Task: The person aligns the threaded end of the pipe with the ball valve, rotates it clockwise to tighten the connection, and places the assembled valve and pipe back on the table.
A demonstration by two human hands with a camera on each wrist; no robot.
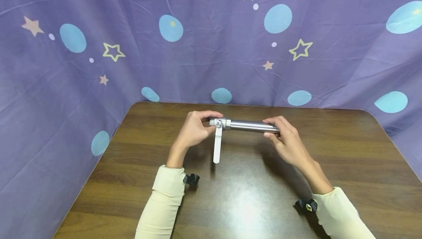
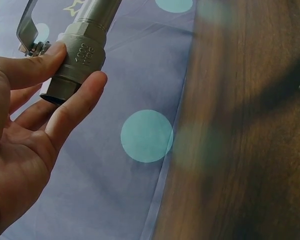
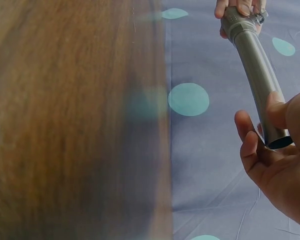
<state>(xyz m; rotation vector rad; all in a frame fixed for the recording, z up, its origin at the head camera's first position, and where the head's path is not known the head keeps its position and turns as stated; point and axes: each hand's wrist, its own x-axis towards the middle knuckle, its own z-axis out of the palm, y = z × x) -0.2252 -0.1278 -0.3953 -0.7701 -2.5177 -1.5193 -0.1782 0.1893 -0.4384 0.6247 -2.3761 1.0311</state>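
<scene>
A metal ball valve (image 1: 223, 123) with a pale lever handle (image 1: 217, 145) is joined to one end of a shiny steel pipe (image 1: 248, 125). Thumb and fingers of my left hand (image 1: 194, 129) pinch the valve body at its free end; raised lettering shows on that body (image 2: 85, 55) in the left wrist view. At the other end, my right hand (image 1: 288, 142) holds the pipe between thumb and fingers, and its open mouth (image 3: 279, 142) faces the right wrist camera. The pipe lies nearly level, held above the table, with the lever pointing toward me.
Beneath the hands is a brown wood-grain table (image 1: 132, 187) with a bright glare spot. A purple curtain (image 1: 204, 59) with stars and blue dots hangs behind its far edge and along the left. Black wrist mounts (image 1: 192, 179) sit at both cuffs.
</scene>
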